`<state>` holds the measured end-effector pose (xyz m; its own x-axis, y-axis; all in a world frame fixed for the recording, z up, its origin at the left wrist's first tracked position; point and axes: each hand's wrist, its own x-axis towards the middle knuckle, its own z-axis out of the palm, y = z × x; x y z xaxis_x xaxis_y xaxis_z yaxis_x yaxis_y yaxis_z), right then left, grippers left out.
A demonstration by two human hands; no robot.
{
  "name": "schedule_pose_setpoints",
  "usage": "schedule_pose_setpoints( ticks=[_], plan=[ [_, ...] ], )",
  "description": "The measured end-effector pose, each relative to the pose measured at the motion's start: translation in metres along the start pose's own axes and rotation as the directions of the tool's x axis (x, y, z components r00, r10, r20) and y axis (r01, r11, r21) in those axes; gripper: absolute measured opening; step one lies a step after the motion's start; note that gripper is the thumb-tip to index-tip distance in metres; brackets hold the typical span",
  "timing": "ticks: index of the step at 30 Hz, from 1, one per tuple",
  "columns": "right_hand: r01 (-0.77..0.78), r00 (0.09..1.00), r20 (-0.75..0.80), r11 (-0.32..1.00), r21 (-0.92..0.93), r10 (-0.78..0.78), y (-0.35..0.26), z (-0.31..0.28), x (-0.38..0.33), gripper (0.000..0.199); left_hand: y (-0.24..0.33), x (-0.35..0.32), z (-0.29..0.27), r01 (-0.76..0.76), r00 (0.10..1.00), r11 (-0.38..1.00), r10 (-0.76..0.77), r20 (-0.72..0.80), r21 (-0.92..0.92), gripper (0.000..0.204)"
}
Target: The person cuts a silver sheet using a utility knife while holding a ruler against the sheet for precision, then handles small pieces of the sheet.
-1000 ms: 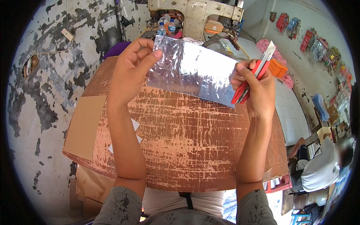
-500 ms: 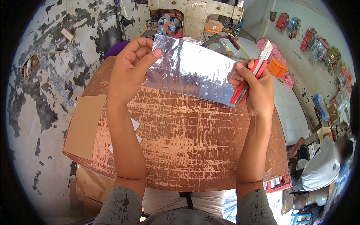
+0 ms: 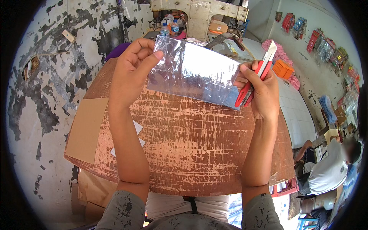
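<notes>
A clear, shiny plastic sheet is stretched between my hands above the far part of the worn brown table; whether it is a single layer or a bag I cannot tell. Thumb and fingers of my left hand pinch its upper left corner. At its right end, my right hand is closed around a red utility knife, blade pointing up and away, with the thumb and fingertips at the sheet's edge. The lower right part of the sheet looks bluish.
A flat brown cardboard piece lies at the table's left. White paper pieces are partly hidden by my left forearm. Behind the table stand a large cream machine and water bottles. An orange bundle sits right; another person is at lower right.
The sheet and both hands have shifted very slightly left, and the glare on the plastic has changed. The grip of each hand stays the same.
</notes>
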<state>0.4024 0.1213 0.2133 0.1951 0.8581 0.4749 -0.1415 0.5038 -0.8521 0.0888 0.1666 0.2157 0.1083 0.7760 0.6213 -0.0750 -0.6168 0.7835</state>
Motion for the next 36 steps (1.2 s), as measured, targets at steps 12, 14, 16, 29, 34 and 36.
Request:
schedule_pose_setpoints(
  ticks=[12,14,16,29,34,36],
  plan=[
    [0.023,0.999,-0.036,0.990,-0.141,-0.029,0.011,0.007,0.003,0.018,0.004,-0.002,0.005,-0.058,0.998,0.997,0.057,0.029,0.048,0.015],
    [0.026,0.999,-0.035,0.989,-0.143,-0.031,0.011,0.012,0.003,0.018,0.009,-0.002,0.006,-0.029,0.999,0.998,0.028,0.018,0.048,0.014],
    [0.038,0.998,-0.052,0.985,-0.168,-0.047,0.012,0.010,0.004,0.018,0.012,-0.004,0.012,-0.036,0.999,0.996,0.036,0.009,0.084,0.014],
    [-0.076,0.980,0.100,0.789,-0.610,0.172,0.029,-0.038,-0.064,0.010,0.002,-0.049,0.025,0.311,0.843,0.807,-0.478,0.246,0.502,0.043],
    [-0.027,0.960,0.137,0.568,-0.823,0.245,0.064,-0.038,-0.145,0.018,-0.030,-0.166,0.024,0.285,0.760,0.680,-0.590,0.273,0.675,0.060],
    [-0.049,0.968,0.081,0.491,-0.870,0.239,0.082,-0.044,-0.166,0.021,-0.035,-0.194,0.031,0.205,0.774,0.676,-0.554,0.306,0.707,0.061]
  ],
)
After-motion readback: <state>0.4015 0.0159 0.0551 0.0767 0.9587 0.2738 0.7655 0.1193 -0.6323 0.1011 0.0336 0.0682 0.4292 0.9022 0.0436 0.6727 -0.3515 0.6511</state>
